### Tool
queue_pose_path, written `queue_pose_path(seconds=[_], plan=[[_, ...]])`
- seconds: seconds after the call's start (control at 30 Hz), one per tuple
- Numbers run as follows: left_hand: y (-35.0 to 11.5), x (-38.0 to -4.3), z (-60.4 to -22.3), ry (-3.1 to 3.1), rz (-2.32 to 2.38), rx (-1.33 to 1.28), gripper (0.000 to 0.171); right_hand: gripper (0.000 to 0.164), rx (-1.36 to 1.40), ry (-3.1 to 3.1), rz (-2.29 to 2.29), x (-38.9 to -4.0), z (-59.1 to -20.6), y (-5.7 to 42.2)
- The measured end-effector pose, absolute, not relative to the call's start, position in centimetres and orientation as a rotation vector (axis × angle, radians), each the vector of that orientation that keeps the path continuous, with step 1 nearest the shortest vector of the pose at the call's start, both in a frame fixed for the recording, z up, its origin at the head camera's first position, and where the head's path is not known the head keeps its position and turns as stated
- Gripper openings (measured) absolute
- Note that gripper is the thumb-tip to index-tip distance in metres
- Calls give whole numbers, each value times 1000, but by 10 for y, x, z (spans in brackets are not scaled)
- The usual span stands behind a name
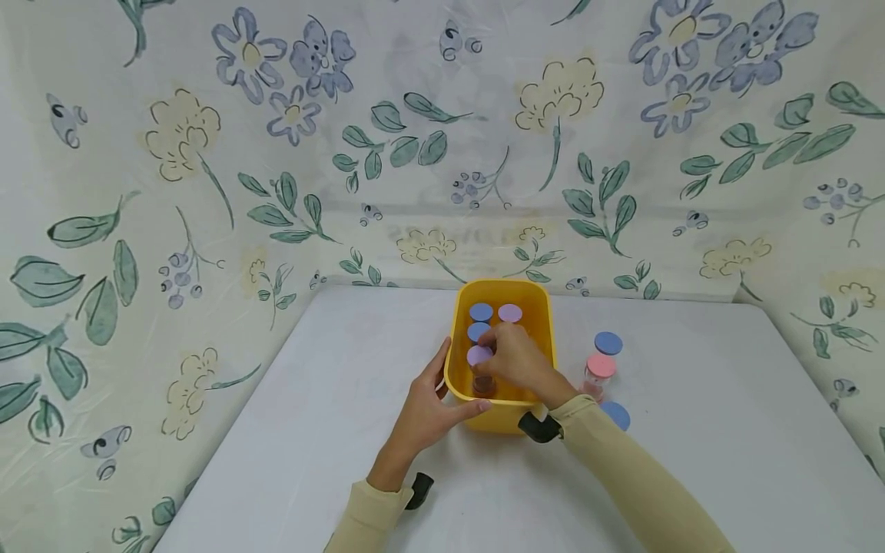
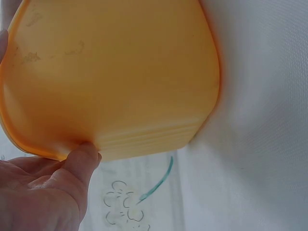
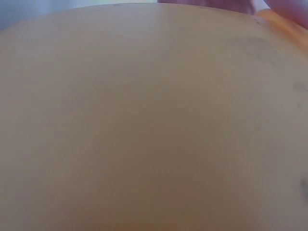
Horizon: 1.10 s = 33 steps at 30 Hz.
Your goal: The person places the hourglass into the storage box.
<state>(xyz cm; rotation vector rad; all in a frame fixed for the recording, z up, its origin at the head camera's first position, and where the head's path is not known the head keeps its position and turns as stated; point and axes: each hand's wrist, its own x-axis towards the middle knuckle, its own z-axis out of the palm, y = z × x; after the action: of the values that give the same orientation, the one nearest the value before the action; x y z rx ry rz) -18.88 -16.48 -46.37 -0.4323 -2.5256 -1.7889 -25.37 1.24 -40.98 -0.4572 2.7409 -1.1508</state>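
Observation:
A yellow plastic bin (image 1: pixel 498 418) stands on the white table and holds several small jars with coloured lids. My left hand (image 1: pixel 423 411) grips its near left corner, thumb along the near rim and fingers on the left side. In the left wrist view, that hand (image 2: pixel 53 192) is at the rim beside the bin wall (image 2: pixel 120 82). Reaching inside over the near rim, my right hand (image 1: pixel 518 357) pinches a small jar with a purple lid (image 1: pixel 478 355), above a brownish jar (image 1: pixel 483 386). The bin wall (image 3: pixel 154 120) fills most of the right wrist view.
Two blue lids (image 1: pixel 481 312) and another purple lid (image 1: pixel 510 312) show farther back in the bin. Right of it on the table stand a pink-lidded clear jar (image 1: pixel 600 367) and blue-lidded ones (image 1: pixel 608 342). A flowered sheet (image 1: pixel 415 192) hangs behind the table.

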Motion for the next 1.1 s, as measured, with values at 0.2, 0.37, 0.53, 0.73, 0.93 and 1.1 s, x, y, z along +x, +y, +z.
queue_pose_path(seconds=[0.2,0.37,0.53,0.73,0.93,1.1], plan=[[-165,-189,-462,-2526,-1786,-442,110,25,-481,2742,-1127,-253,-409,12],[-165,-189,-461,-2528,-1787,-436,111,27,-456,2736,-1126,-255,-409,10],[-165,-190,-463,-2518,-1784,-445,110,26,-474,2752,-1102,-256,-410,10],[-165,-189,-465,-2534,-1763,-426,109,32,-487,2765,-1056,-254,-408,18],[-163,-189,-463,-2553,-1755,-397,109,35,-470,2740,-1112,-250,-390,40],[-163,-189,-464,-2547,-1773,-399,111,42,-475,2733,-1214,-244,-376,68]])
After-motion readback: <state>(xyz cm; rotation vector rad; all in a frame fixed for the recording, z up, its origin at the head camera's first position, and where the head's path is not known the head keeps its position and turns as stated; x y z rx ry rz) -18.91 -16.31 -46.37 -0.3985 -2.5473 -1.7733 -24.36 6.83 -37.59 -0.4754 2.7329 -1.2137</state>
